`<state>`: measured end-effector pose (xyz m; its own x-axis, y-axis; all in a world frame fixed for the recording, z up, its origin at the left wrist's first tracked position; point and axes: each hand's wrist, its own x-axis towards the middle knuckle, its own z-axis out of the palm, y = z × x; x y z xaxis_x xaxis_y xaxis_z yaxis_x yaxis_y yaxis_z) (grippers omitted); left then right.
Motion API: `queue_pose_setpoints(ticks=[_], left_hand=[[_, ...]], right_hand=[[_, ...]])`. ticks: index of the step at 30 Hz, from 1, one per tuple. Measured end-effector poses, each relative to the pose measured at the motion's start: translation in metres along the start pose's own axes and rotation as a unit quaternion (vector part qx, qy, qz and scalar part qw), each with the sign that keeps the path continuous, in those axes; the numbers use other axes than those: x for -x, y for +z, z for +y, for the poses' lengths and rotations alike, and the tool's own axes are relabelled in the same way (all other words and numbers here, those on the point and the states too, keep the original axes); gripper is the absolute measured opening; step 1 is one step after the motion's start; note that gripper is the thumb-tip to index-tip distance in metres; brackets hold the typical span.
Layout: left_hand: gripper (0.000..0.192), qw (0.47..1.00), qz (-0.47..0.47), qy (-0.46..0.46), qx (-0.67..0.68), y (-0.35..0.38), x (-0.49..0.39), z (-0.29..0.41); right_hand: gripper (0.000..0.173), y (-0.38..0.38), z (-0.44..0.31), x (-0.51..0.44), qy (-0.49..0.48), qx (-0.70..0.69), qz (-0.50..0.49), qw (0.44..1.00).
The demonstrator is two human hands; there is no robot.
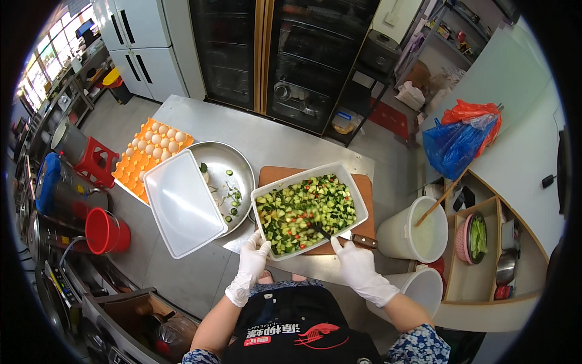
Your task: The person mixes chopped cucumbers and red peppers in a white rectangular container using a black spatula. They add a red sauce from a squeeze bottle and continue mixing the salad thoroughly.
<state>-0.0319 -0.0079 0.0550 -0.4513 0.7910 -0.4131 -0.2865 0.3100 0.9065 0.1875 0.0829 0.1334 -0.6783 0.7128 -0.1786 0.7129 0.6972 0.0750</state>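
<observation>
A white plastic container (362,200) is filled with diced cucumber (328,195) and small bits of red chili. My left hand (253,258), in a white glove, grips the container's near left corner. In my gloved right hand (359,273) is a black-handled utensil (322,231); its head is blurred and sunk in the cucumber. The container rests on a brown cutting board (363,184). From beneath its near right edge sticks out a knife's wooden handle (365,241), close to my right hand.
Left of the container, a steel pan (223,157) holds vegetable scraps, partly covered by a translucent lid (184,204). Behind the lid lies an orange egg tray (132,173) with eggs. White buckets (393,232) stand right of the steel table (273,136); one holds a wooden stick (436,202).
</observation>
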Motion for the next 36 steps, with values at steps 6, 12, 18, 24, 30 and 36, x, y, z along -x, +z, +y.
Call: queue_pose_setpoints(ticks=[6, 12, 18, 24, 30, 36], left_hand=[[0.039, 1.0, -0.001, 0.005, -0.007, -0.001, -0.004, -0.002], [0.021, 0.998, 0.062, -0.018, 0.021, 0.005, -0.005, -0.008], [0.024, 0.987, 0.153, -0.028, 0.042, 0.014, -0.008, -0.008], [0.02, 0.988, 0.151, -0.011, -0.021, 0.017, -0.017, 0.0], [0.021, 0.992, 0.119, 0.034, -0.024, 0.026, -0.003, 0.017], [0.018, 0.994, 0.081, 0.052, 0.06, 0.007, 0.035, 0.041]], right_hand=[[0.051, 0.027, 0.004, -0.02, 0.07, -0.051, 0.057, 0.995], [0.043, 0.014, 0.023, -0.008, 0.001, -0.102, 0.032, 0.994], [0.042, 0.033, 0.089, -0.065, 0.129, -0.168, 0.274, 0.938], [0.021, 0.09, 0.124, -0.113, 0.219, -0.51, 0.136, 0.821], [0.016, 0.077, 0.125, -0.102, 0.215, -0.621, 0.181, 0.732], [0.011, -0.008, 0.104, -0.087, 0.164, -0.578, 0.184, 0.778]])
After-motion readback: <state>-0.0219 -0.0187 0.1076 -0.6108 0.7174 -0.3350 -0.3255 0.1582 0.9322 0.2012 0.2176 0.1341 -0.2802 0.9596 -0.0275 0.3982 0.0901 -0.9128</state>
